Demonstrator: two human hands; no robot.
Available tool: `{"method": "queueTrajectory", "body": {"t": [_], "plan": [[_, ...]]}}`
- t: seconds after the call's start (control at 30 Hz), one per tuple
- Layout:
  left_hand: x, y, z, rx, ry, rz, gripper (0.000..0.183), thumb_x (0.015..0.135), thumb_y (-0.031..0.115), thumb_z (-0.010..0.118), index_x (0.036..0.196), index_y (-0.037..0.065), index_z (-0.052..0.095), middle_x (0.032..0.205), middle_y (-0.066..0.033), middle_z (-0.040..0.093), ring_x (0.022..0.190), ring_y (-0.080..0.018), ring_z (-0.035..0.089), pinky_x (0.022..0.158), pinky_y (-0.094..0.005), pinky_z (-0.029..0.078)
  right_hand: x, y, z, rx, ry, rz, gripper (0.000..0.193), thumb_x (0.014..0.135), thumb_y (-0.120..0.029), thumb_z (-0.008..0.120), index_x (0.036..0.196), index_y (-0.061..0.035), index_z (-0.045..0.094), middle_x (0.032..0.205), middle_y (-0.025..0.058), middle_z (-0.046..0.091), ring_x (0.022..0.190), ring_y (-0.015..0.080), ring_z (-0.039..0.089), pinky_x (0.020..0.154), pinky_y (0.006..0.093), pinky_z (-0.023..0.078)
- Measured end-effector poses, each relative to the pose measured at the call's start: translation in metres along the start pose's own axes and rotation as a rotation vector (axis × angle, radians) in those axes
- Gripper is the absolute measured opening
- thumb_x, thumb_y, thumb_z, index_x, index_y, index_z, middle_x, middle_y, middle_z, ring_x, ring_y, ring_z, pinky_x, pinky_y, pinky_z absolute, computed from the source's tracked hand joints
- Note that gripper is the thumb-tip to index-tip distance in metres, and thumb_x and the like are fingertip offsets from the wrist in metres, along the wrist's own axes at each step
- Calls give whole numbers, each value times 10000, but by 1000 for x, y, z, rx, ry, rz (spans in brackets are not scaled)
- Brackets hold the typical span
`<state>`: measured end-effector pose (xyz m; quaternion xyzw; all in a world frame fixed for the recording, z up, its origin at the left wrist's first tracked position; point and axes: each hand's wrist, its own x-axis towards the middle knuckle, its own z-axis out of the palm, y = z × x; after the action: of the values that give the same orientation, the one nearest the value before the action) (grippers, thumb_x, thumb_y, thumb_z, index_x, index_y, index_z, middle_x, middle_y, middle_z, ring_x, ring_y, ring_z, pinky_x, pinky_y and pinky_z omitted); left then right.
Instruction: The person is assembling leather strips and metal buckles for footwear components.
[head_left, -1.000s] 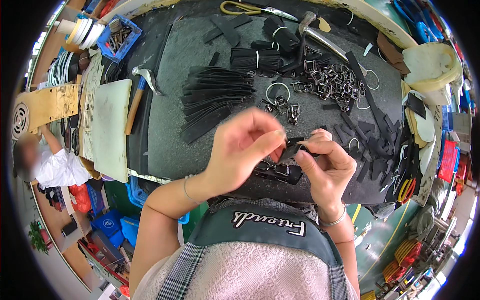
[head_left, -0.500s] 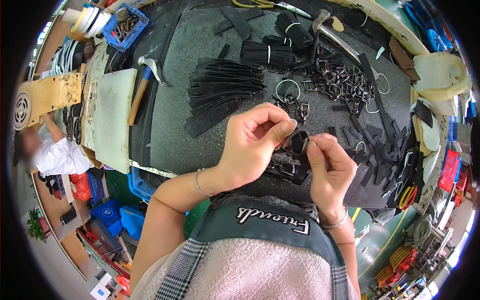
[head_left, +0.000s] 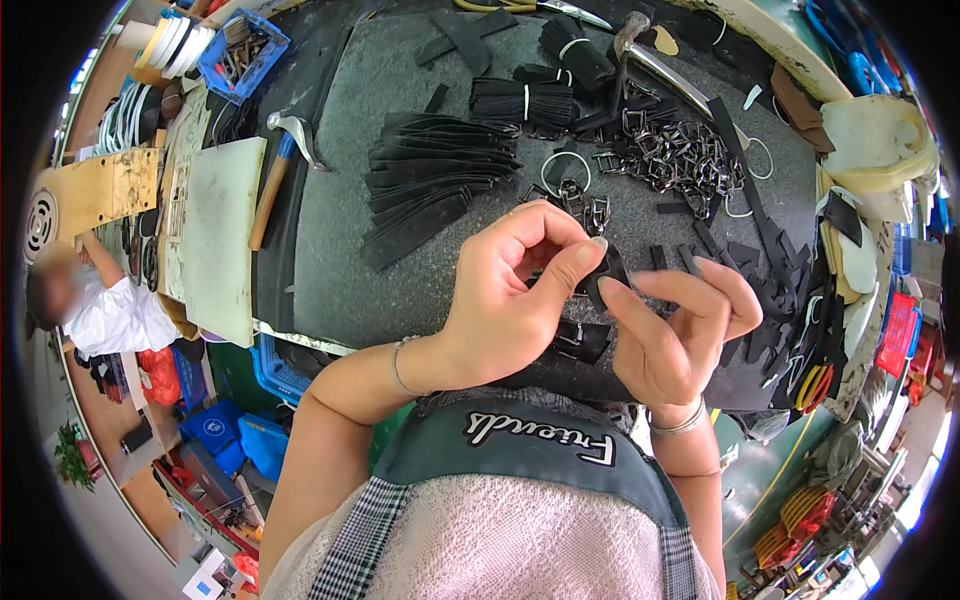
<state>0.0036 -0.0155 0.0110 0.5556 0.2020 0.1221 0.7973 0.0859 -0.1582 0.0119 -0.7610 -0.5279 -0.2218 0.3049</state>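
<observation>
My left hand [head_left: 515, 300] pinches a small black strap piece [head_left: 613, 266] between thumb and fingers. Part of the piece, and any buckle on it, is hidden behind the fingertips. On the other side, my right hand [head_left: 680, 335] has its fingers spread, with the thumb tip at or touching the piece's lower edge. Just below the hands lies a black strap with a metal buckle [head_left: 580, 340]. Beyond them are a few loose metal buckles [head_left: 597, 213] beside a white ring [head_left: 566, 172]. A heap of metal buckles [head_left: 690, 160] sits farther right.
Black strips [head_left: 430, 175] fan out at left, behind them a tied bundle [head_left: 520, 102]. Short black pieces [head_left: 755, 270] scatter at right. One hammer [head_left: 280, 180] lies at left, another [head_left: 665, 75] at the back. A blue basket [head_left: 240, 60] holds tools. Another person [head_left: 115, 300] sits far left.
My right hand's fingers have come apart from a pinch and spread to the right. The black piece stays in my left hand and has turned. The view has shifted slightly.
</observation>
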Motion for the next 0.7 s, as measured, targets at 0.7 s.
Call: {"method": "queueTrajectory", "body": {"t": [0.7], "plan": [[13,-4,-11,-11,6,-27,68,880,61,577,923,11,596,791,-6,600,626,-45,510,567,-180,391,9,15,-3,838,-342,814,97,816,-6,650,899,43,634,764,57,629,700,109,572,674,246,464]]}}
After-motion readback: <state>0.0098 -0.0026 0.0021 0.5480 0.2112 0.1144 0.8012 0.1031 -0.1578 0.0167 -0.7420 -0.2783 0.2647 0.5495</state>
